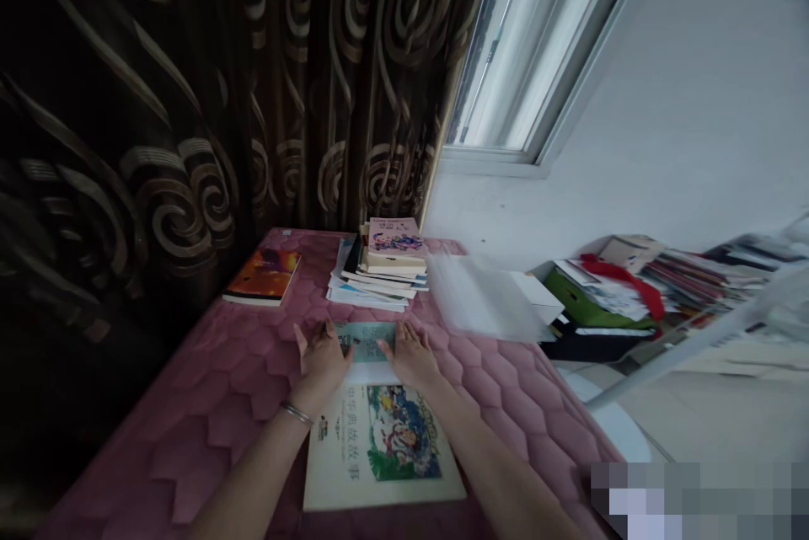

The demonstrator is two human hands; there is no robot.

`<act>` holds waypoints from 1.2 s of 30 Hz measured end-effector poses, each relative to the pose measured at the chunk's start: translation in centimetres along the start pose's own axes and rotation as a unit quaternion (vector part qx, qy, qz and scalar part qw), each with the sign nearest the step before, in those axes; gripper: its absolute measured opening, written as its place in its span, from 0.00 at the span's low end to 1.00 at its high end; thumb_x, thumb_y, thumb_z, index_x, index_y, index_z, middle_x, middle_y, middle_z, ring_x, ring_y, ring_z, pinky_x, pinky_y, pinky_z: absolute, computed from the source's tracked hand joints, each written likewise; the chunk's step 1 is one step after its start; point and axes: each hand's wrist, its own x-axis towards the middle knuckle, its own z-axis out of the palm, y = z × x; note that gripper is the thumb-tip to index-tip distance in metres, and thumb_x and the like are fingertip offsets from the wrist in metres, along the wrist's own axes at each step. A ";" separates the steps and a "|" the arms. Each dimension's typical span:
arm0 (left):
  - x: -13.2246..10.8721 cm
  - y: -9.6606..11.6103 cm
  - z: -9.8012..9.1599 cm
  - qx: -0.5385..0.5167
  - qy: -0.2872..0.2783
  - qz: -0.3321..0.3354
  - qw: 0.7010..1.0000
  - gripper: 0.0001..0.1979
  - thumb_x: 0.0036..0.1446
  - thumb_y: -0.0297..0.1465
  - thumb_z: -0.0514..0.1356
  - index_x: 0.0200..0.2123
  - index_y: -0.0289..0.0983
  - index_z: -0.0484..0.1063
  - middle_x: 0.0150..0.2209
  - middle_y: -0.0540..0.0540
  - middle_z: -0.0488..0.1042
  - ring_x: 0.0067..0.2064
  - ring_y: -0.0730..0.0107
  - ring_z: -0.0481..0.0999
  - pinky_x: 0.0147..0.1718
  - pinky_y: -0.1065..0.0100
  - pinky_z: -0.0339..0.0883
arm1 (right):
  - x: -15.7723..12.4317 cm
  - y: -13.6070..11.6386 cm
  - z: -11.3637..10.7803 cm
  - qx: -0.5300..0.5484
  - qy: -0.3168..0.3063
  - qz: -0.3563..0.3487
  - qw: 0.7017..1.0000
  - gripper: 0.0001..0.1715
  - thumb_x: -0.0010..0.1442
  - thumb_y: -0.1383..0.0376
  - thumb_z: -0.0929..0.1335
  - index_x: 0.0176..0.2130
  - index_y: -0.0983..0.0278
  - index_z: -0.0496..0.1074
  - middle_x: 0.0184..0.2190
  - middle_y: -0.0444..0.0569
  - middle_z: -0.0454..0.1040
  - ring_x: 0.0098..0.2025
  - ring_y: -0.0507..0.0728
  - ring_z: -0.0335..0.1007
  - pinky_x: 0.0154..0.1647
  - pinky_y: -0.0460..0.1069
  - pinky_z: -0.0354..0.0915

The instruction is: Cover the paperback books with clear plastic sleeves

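Teal-and-white book (pixel 372 342) flat on pink quilted mattress (pixel 233 388), between left hand (pixel 325 359) and right hand (pixel 414 359).
Lies at far edge of cream illustrated book (pixel 385 447). Each grip: fingers extended along a side, thumb inward; hard to say whether clamped. Looks like a steadying step; seems to call next for light, even pressure from both sides.

Touching a blue-green printed panel (pixel 370 342) with left hand (pixel 321 359) and right hand (pixel 412 357), with an illustrated book (pixel 385 447) at six o'clock, stacked books (pixel 393 260) at twelve, orange book (pixel 263 275) at ten, on pink quilting (pixel 240 371).
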 end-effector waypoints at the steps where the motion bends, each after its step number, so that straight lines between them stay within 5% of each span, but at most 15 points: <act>1: 0.0 -0.2 0.0 -0.001 -0.001 -0.006 1.000 0.30 0.60 0.41 0.50 0.60 0.29 0.61 0.53 0.29 0.72 0.55 0.49 0.71 0.62 0.40 0.19 | 0.0 0.0 0.0 0.000 0.002 -0.001 1.000 0.41 0.67 0.49 0.52 0.66 0.75 0.49 0.67 0.63 0.49 0.69 0.64 0.41 0.67 0.62 0.37; 8: -0.6 -0.7 -0.7 0.020 -0.002 -0.048 0.999 0.28 0.61 0.38 0.49 0.60 0.25 0.61 0.51 0.29 0.74 0.51 0.48 0.74 0.61 0.37 0.22 | -0.2 -0.2 0.2 -0.020 0.009 0.000 1.000 0.41 0.67 0.50 0.52 0.66 0.76 0.49 0.66 0.64 0.50 0.69 0.64 0.42 0.67 0.62 0.38; 12: -3.5 -0.8 -1.6 0.050 0.029 -0.004 0.998 0.23 0.62 0.31 0.48 0.58 0.33 0.66 0.58 0.34 0.68 0.63 0.49 0.59 0.61 0.36 0.27 | -0.2 -0.3 0.3 -0.035 0.008 0.002 0.999 0.40 0.67 0.50 0.53 0.66 0.76 0.50 0.67 0.64 0.50 0.69 0.63 0.42 0.66 0.63 0.40; 17: -6.8 -1.0 -2.0 0.025 0.013 -0.040 0.999 0.21 0.63 0.37 0.49 0.57 0.44 0.68 0.58 0.40 0.66 0.59 0.48 0.62 0.58 0.41 0.49 | -0.2 -0.9 -0.5 -0.060 -0.002 -0.001 0.998 0.38 0.67 0.52 0.54 0.66 0.74 0.51 0.67 0.64 0.50 0.69 0.65 0.41 0.64 0.66 0.42; 20: -7.1 -1.2 -1.9 0.008 -0.003 -0.062 0.998 0.21 0.63 0.40 0.49 0.57 0.47 0.68 0.55 0.40 0.67 0.55 0.49 0.64 0.54 0.43 0.55 | -0.3 -2.5 -1.6 -0.083 0.017 -0.011 0.996 0.33 0.66 0.55 0.58 0.61 0.74 0.61 0.63 0.68 0.57 0.66 0.71 0.48 0.60 0.69 0.47; 23: -6.8 -1.3 -1.7 -0.005 -0.017 -0.066 0.998 0.20 0.62 0.40 0.50 0.54 0.47 0.70 0.55 0.40 0.67 0.55 0.50 0.63 0.54 0.43 0.53 | -0.2 -5.2 -2.2 -0.060 0.058 -0.075 0.994 0.26 0.64 0.56 0.61 0.50 0.73 0.72 0.55 0.68 0.67 0.59 0.68 0.60 0.55 0.60 0.58; 27: -6.6 -1.3 -1.9 -0.011 -0.035 -0.066 0.997 0.18 0.62 0.39 0.49 0.49 0.45 0.74 0.56 0.41 0.66 0.55 0.51 0.63 0.55 0.45 0.52 | 0.8 -9.2 -1.6 0.019 -0.022 -0.121 0.992 0.23 0.59 0.51 0.65 0.43 0.65 0.75 0.44 0.57 0.76 0.44 0.60 0.74 0.42 0.49 0.66; 31: -6.6 -1.3 -2.2 -0.005 -0.046 -0.059 0.997 0.18 0.63 0.39 0.49 0.49 0.44 0.75 0.56 0.39 0.66 0.54 0.49 0.63 0.53 0.44 0.55 | 3.5 -11.3 -0.7 0.000 -0.062 -0.103 0.993 0.19 0.55 0.54 0.69 0.41 0.64 0.78 0.41 0.57 0.79 0.44 0.62 0.76 0.40 0.50 0.68; 36: -6.5 -1.3 -2.1 0.004 -0.030 -0.036 0.999 0.18 0.64 0.36 0.49 0.43 0.41 0.78 0.55 0.40 0.69 0.52 0.49 0.65 0.50 0.47 0.57 | 6.9 -12.2 -0.2 -0.021 -0.040 -0.063 0.997 0.31 0.61 0.48 0.64 0.47 0.71 0.75 0.46 0.67 0.75 0.49 0.67 0.73 0.44 0.54 0.69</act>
